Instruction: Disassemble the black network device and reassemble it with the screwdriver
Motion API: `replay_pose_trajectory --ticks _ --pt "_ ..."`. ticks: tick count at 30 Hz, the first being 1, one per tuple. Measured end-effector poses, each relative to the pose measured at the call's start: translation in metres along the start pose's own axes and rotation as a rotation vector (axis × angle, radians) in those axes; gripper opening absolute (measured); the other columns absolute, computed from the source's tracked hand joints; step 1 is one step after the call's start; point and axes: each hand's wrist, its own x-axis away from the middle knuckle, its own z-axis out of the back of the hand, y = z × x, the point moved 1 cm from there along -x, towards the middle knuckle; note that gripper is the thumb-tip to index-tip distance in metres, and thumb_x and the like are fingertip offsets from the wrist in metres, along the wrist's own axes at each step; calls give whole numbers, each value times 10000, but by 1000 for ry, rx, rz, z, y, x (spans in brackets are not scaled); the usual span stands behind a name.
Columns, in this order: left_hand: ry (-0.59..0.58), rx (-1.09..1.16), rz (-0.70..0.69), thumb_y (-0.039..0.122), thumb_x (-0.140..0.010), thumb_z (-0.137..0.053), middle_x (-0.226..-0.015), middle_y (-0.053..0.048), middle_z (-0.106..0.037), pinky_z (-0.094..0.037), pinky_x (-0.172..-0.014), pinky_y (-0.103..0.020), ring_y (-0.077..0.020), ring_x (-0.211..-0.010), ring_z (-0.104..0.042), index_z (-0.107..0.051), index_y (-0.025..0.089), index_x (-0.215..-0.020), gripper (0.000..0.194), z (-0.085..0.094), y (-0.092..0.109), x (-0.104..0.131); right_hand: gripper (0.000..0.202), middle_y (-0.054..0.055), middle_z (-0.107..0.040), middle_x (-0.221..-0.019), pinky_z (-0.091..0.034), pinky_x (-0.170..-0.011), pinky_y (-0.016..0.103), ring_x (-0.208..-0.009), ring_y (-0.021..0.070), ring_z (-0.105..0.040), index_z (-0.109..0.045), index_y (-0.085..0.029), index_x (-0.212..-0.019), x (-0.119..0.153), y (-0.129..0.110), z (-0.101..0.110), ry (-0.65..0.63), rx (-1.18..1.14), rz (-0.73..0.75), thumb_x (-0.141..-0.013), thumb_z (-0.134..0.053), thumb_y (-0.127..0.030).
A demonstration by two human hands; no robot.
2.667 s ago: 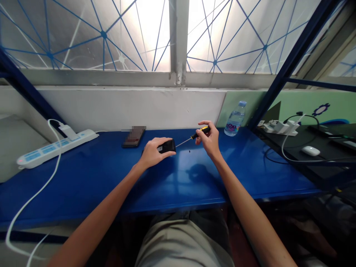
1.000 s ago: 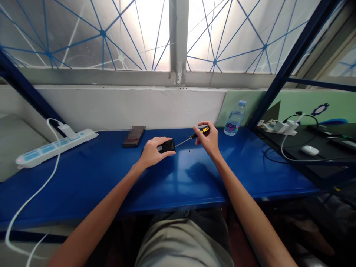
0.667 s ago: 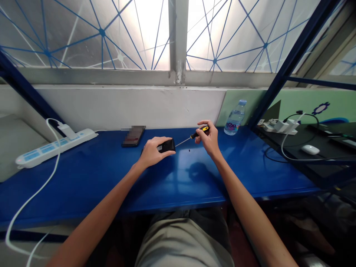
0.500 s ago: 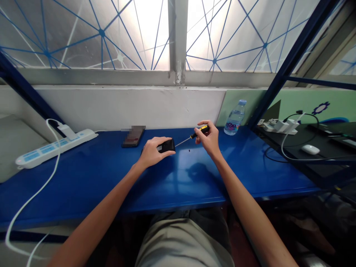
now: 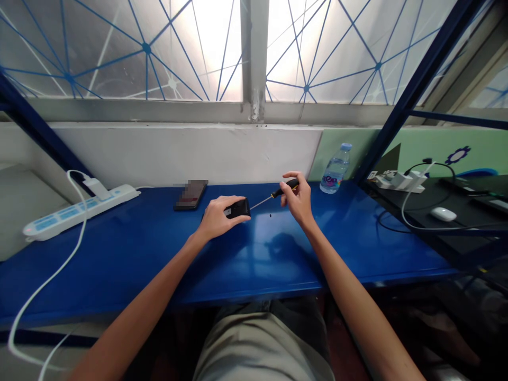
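My left hand [image 5: 216, 216] is closed around a small black boxy device [image 5: 239, 208], gripping it by its far and near sides on the blue table [image 5: 246, 264]. Much of the device lies hidden under the palm. In my right hand [image 5: 299, 200] is a screwdriver [image 5: 292, 184] with a black and yellow handle, pinched between thumb and fingers. Its thin metal shaft slants down to the left, and the tip meets the right end of the device. A tiny dark piece, perhaps a screw [image 5: 270, 215], lies on the table just below the shaft.
A dark phone [image 5: 191, 194] lies at the back, left of my hands. At far left is a white power strip [image 5: 79, 210] with a plug and trailing cable. A water bottle [image 5: 335, 169] stands at back right. Beyond the blue post, a white mouse [image 5: 443, 214] sits among cables.
The screwdriver handle has turned in my right fingers, showing less yellow now. My left hand and the black device stay in place.
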Motion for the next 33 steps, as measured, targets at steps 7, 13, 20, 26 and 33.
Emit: replay_pose_trajectory --ticks 7,13,20,26,33 --pt "-8 3 5 557 -760 -781 -1202 -76 -735 -511 -1003 -455 -300 -1119 -658 -709 255 -1193 533 0 2 0 220 -97 -496 -538 -406 -415 234 -377 121 -532 -553 -233 -1026 0 0 1 3 12 -9 -820 -606 -287" --pt "-11 -2 10 562 -760 -776 -1203 -75 -735 -511 -1006 -453 -298 -1117 -660 -706 258 -1200 539 0 1 0 233 -85 -501 -545 -377 -411 233 -394 114 -494 -575 -236 -1016 0 -2 1 38 97 5 -837 -659 -360" --pt "-14 -13 7 566 -765 -772 -1208 -71 -734 -511 -1004 -459 -302 -1127 -658 -702 267 -1199 532 1 2 0 257 -76 -494 -539 -378 -420 234 -410 112 -486 -563 -237 -890 1 -3 1 32 114 20 -855 -660 -472" --pt "-14 -16 4 559 -764 -776 -1203 -74 -736 -510 -1003 -451 -302 -1115 -663 -708 260 -1191 525 1 3 0 140 -92 -520 -493 -444 -475 242 -414 132 -560 -518 -239 -896 0 -3 1 -14 -16 -5 -848 -595 -345" --pt "-17 -22 1 555 -765 -779 -1206 -70 -735 -507 -993 -444 -299 -1116 -662 -700 260 -1203 534 1 2 0 181 -80 -532 -506 -435 -434 252 -386 134 -551 -531 -235 -805 -2 -3 1 21 5 -13 -801 -668 -354"
